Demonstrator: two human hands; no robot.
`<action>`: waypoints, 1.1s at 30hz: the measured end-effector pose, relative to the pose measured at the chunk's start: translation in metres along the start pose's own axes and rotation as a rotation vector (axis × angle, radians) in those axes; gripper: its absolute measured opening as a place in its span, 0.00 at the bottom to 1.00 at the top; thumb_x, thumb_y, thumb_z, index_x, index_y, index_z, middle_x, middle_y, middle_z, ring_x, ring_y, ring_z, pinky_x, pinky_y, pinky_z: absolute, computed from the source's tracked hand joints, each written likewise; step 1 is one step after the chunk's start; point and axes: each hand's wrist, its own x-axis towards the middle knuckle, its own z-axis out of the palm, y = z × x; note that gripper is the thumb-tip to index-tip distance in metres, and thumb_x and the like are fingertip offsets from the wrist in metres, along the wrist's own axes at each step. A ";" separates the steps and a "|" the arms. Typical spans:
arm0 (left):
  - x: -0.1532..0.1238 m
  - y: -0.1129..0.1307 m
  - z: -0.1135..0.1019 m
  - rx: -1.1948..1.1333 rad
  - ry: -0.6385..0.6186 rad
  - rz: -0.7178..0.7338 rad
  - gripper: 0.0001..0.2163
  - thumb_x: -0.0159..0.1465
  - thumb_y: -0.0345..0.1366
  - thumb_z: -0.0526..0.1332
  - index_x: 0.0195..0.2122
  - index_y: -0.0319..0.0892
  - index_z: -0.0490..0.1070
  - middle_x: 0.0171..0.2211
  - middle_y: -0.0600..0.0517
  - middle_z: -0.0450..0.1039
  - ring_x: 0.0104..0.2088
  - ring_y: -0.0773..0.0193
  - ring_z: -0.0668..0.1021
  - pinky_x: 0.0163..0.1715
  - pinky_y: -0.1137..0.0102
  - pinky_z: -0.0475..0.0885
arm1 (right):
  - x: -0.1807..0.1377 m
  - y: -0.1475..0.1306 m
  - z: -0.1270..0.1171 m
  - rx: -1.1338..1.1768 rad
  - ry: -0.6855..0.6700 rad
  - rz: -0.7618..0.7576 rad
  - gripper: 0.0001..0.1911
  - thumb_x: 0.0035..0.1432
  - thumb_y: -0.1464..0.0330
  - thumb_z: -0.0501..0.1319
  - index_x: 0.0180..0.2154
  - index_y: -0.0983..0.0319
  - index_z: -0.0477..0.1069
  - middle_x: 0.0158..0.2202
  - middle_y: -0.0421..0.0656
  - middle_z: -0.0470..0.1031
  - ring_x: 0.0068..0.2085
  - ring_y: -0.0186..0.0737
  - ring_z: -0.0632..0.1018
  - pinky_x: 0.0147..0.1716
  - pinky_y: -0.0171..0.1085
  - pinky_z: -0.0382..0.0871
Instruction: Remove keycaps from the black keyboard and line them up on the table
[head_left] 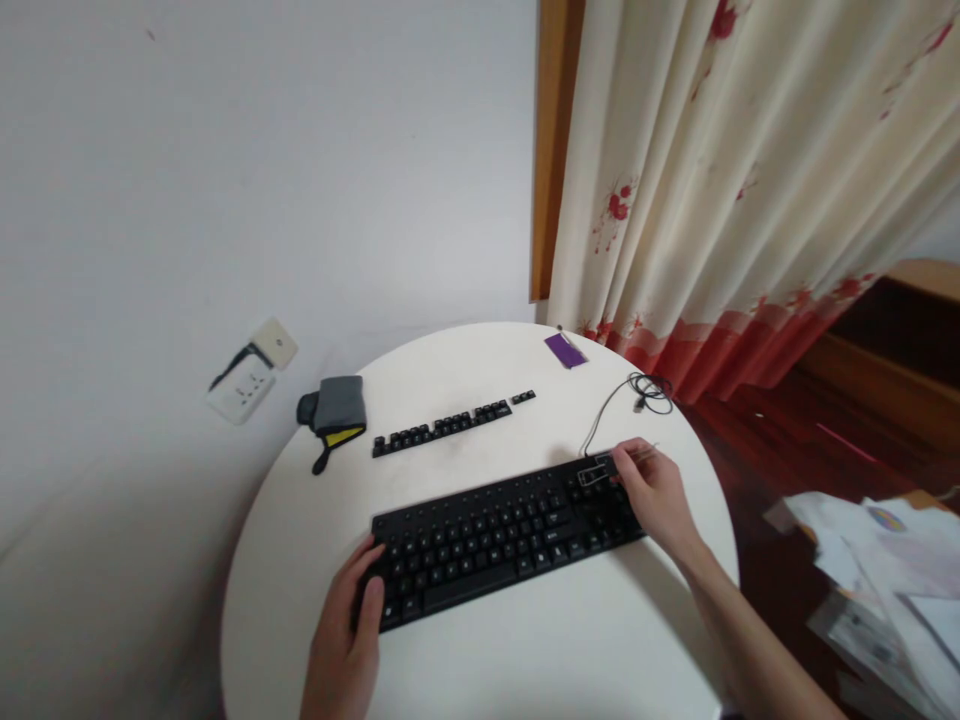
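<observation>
Black keyboard [491,545] on worktop [495,660]: left hand [346,622] holds its left end, right hand [654,490] pinches a wire-looped tool [609,466] over its right end. Key work seems underway; next calls for careful alignment.

A pale wall [262,150] is filling the left and middle of the view, bearing a white socket plate [236,394] and a smaller beige plate [276,343] low down. A brown wooden strip [555,150] is running upright beside a cream curtain [712,200], whose folds are showing red flowers and a red lower band. A round white bench [480,665] is standing near the wall. Reddish-brown flooring [757,450] is stretching rightward toward wooden furniture [919,280] with a dark recess. Soft light is dimming toward the lower left.
</observation>
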 end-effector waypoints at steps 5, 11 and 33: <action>0.000 0.001 0.000 -0.005 -0.006 0.002 0.16 0.66 0.47 0.51 0.50 0.50 0.69 0.59 0.50 0.66 0.62 0.52 0.67 0.66 0.51 0.56 | 0.003 -0.011 0.010 -0.253 -0.143 -0.113 0.13 0.64 0.60 0.54 0.32 0.60 0.69 0.26 0.41 0.73 0.27 0.40 0.73 0.29 0.37 0.64; -0.002 0.002 -0.001 -0.012 -0.003 -0.015 0.17 0.66 0.48 0.51 0.50 0.49 0.69 0.59 0.49 0.67 0.62 0.51 0.67 0.65 0.50 0.57 | 0.006 -0.020 0.021 -0.420 -0.289 -0.230 0.12 0.65 0.65 0.50 0.34 0.60 0.70 0.25 0.41 0.74 0.26 0.41 0.75 0.29 0.37 0.62; 0.073 0.148 0.045 -0.108 -0.617 0.327 0.13 0.65 0.41 0.58 0.48 0.46 0.75 0.46 0.49 0.78 0.46 0.58 0.79 0.51 0.64 0.73 | 0.016 0.008 0.025 0.035 -0.272 0.085 0.17 0.66 0.57 0.49 0.32 0.61 0.65 0.20 0.40 0.74 0.18 0.36 0.72 0.19 0.33 0.62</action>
